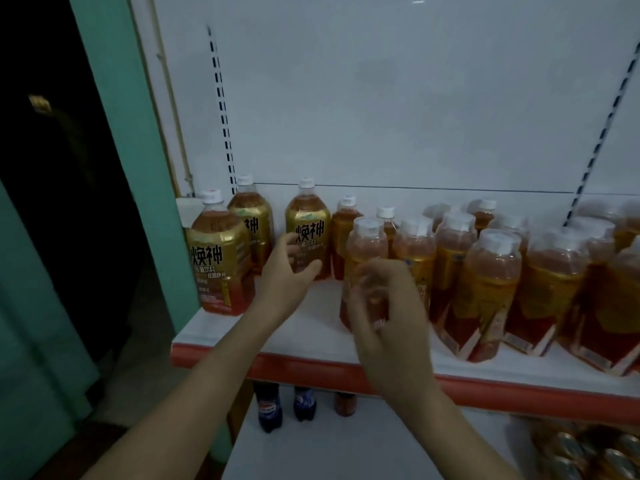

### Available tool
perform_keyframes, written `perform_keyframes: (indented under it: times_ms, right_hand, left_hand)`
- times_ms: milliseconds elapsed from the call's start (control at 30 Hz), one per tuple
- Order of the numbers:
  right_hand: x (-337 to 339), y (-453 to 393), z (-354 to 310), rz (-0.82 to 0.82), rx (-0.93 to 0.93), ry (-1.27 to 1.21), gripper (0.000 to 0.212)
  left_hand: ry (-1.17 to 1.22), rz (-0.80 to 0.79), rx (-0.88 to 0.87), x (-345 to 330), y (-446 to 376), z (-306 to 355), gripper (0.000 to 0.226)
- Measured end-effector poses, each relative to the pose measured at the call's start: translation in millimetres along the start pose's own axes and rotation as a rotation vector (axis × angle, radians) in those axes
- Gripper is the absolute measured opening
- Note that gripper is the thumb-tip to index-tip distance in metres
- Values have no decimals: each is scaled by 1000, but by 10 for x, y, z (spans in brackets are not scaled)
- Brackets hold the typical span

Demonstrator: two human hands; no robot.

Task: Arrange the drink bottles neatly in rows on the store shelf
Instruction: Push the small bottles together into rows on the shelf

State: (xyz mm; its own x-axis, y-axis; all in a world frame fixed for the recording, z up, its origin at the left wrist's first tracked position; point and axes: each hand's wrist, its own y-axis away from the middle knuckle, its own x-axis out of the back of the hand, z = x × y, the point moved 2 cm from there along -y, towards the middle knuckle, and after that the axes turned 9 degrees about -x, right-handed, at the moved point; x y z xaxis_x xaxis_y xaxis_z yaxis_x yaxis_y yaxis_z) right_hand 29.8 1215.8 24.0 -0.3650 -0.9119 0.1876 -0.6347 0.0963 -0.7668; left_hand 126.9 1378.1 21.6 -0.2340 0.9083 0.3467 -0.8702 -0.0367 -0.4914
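Bottles: gold-labelled drink bottles with white caps stood on the white shelf (311, 341) with its red front edge.
Left hand: the left hand (287, 271) was spread, fingers loosely curved round the lower front of the middle bottle (308, 226); whether it truly gripped could not be told.
Right hand: the right hand (381, 306) was blurred, its fingers curled in front of the near bottle (365, 258); contact could not be told.
Left of the left hand: the corner bottle (220, 258) stood at the shelf's end, another bottle (251, 223) behind it.
Right of the right hand: a crowd of bottles (485, 289), some leaning, filled the shelf to the frame's edge.
Below the hands: two dark cola bottles (287, 407) stood on the lower shelf, and cans (588, 455) lay further right.
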Motion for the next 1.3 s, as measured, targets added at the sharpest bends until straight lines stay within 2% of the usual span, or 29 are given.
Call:
perform_keyframes:
  times_ms: [67, 133, 233, 300, 467, 600, 800, 933, 1033, 1200, 1300]
  right_hand:
    - [-292, -110, -129, -157, 6, 40, 27]
    - [-540, -313, -212, -251, -75, 68, 36]
    - [-828, -775, -209, -265, -308, 16, 42]
    - [-970, -1091, -155, -281, -427, 3, 48]
    - [-1328, -1760, 250, -357, -545, 175, 68]
    - [-1576, -2088, 463, -375, -578, 337, 73]
    - [-1734, -2072, 726, -373, -573, 483, 54]
    - [-1672, -2015, 671, -328, -484, 545, 39]
    - [-1603, -1923, 590, -277, -417, 613, 38]
    - [-1476, -1852, 166, -195, -154, 709, 42]
    - [-1297, -1887, -178, -71, -20, 600, 42]
  left_hand:
    - [60, -3, 20, 49, -58, -64, 56]
    - [109, 8, 25, 86, -123, -119, 55]
    - [-9, -1, -27, 75, -297, -255, 50]
    - [2, -50, 19, 33, -443, -343, 44]
    - [22, 75, -64, 75, -737, -382, 75]
    - [55, 42, -40, 35, -929, -481, 103]
    - [79, -1, -43, -127, -1083, -627, 110]
    - [83, 67, -44, -217, -1043, -632, 114]
    - [28, 118, -67, -245, -984, -586, 114]
    - [70, 231, -182, -81, -809, -338, 104]
    - [19, 319, -303, 128, -661, 48, 98]
